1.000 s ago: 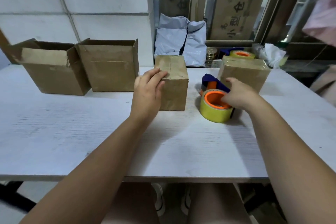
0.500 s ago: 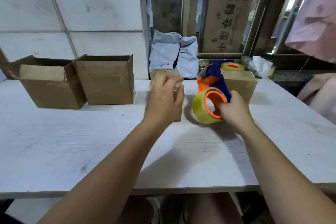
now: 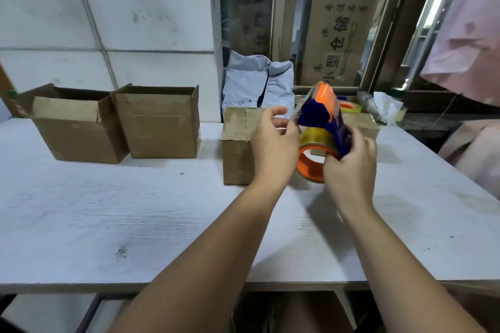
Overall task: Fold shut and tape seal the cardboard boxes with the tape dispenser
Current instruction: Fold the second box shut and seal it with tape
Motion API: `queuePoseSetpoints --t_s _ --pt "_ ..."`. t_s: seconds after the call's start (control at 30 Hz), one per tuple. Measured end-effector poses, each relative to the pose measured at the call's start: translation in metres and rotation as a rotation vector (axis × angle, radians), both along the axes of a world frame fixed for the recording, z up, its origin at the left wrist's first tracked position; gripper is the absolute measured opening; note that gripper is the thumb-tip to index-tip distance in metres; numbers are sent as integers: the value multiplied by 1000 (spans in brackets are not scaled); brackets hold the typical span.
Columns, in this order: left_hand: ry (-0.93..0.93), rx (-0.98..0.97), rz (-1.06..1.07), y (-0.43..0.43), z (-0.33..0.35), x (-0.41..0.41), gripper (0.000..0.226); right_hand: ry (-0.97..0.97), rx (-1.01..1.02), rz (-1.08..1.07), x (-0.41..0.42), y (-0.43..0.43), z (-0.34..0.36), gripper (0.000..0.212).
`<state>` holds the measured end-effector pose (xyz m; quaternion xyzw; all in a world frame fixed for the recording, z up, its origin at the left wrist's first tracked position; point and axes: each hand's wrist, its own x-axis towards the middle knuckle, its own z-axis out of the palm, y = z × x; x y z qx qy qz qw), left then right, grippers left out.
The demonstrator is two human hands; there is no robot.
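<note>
My right hand [image 3: 350, 167] grips the blue and orange tape dispenser [image 3: 322, 116] by its handle and holds it up above the table, the yellowish tape roll [image 3: 315, 155] hanging below. My left hand [image 3: 273, 143] reaches to the dispenser's front, its thumb and fingers pinching at the loose clear tape end there. Behind my left hand stands a small cardboard box [image 3: 236, 149] with its flaps folded shut. Another closed box [image 3: 362, 124] sits behind the dispenser. Two open boxes, one [image 3: 73, 127] at the far left and one [image 3: 162, 127] beside it, stand on the table.
The white table [image 3: 135, 224] stretches to the front edge. Grey plastic bags [image 3: 257, 81] lean against the wall behind the shut box. A spare tape roll [image 3: 351, 108] and crumpled plastic [image 3: 384, 105] lie on the sill at the back right. Pink cloth [image 3: 468, 35] hangs at the right.
My right hand lifted the dispenser off the table and tilted it upright. My left hand left the shut box and moved to the dispenser's tape end.
</note>
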<state>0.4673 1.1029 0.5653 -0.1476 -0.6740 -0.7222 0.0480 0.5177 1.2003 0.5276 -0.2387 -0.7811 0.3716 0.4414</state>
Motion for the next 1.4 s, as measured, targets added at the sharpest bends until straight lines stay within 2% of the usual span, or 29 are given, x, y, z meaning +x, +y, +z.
queuePoseSetpoints --t_s 0.07,0.17,0.33,0.5,0.67,0.87,1.0,1.17,1.4 --pt "-77 146 -14 -5 1 -3 5 22 -7 -5 0 1 -1 58" --pt "-156 265 -31 -13 3 -10 8 47 69 -2 2 1 0 57" --pt "-124 284 66 -25 1 -17 12 81 260 20 4 0 -1 62" --pt "-129 341 101 -40 -4 -24 8 83 298 1 3 5 1 58" --pt "-139 375 120 -58 -11 -30 16 87 364 22 1 6 7 59" --pt "-63 199 203 -75 -18 -30 20 46 420 92 -4 8 22 59" --pt "-45 170 237 -86 -22 -31 27 47 434 141 -11 11 34 57" --pt "-76 167 267 -97 -24 -37 9 -7 491 143 -19 23 41 64" --pt "60 -99 347 -99 -27 -47 11 -28 560 145 -23 25 29 61"
